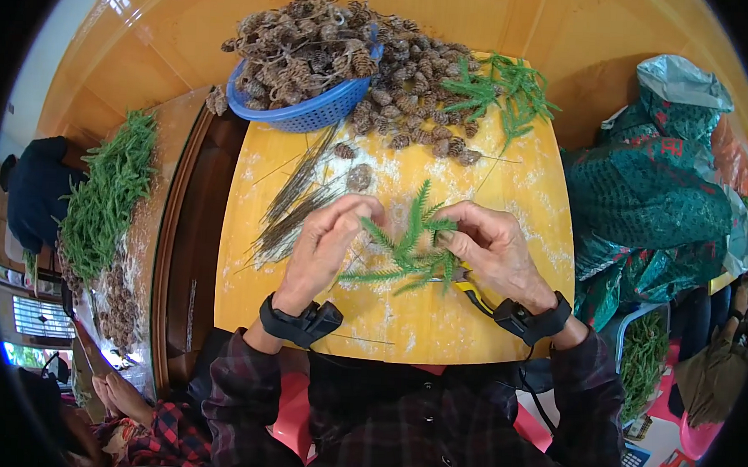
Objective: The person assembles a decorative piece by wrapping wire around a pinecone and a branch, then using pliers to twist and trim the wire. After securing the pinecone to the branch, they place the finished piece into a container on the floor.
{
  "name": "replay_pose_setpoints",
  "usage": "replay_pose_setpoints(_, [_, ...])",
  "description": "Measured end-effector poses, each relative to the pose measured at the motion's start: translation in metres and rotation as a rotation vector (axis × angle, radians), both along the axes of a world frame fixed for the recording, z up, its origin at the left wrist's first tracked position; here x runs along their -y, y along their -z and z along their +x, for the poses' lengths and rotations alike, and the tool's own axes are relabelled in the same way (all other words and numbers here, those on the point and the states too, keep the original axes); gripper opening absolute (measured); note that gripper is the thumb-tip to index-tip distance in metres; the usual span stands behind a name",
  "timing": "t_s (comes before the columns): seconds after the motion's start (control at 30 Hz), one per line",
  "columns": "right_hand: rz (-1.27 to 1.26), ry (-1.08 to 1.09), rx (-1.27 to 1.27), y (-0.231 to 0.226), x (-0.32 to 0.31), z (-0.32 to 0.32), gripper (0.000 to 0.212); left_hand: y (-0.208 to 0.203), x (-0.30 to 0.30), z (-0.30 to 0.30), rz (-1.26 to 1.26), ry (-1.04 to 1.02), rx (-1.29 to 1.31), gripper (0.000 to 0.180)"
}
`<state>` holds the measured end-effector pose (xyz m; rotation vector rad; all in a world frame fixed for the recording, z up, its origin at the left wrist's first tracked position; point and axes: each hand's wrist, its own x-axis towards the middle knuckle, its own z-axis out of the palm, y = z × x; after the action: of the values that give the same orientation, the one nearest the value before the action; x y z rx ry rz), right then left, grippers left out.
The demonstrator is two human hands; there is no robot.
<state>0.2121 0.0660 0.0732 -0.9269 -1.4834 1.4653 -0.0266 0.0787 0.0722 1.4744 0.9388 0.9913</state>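
A green artificial fir sprig (408,250) with several needled arms is held up between my hands over the yellow table (509,189). My right hand (494,247) pinches one of its arms on the right between thumb and fingers. My left hand (330,240) is closed, its fingertips together at the tip of an upper left arm; the exact grip is partly hidden. Just below the sprig lies a tool with yellow and black handles (476,301), partly covered by the sprig and my right hand. Thin dark wires (296,209) lie in a bundle beyond my left hand.
At the back, a blue basket (313,106) overflows with brown pine cones (303,51); more loose cones (414,89) lie beside it. Further green sprigs (514,93) rest at the back right. Green sacks (659,196) stand right. Another person's hands (121,396) show at lower left.
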Motion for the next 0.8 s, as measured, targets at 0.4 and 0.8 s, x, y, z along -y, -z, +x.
replay_pose_setpoints(0.4, [-0.125,0.025,0.095,0.013,-0.002,-0.007,0.014,-0.002,0.005,0.004,-0.047,-0.170,0.011,0.024])
replay_pose_setpoints(0.8, [-0.088,0.011,0.120,0.019,0.000,-0.009,0.011,0.001,0.008,0.027,-0.049,0.109,-0.175,0.029])
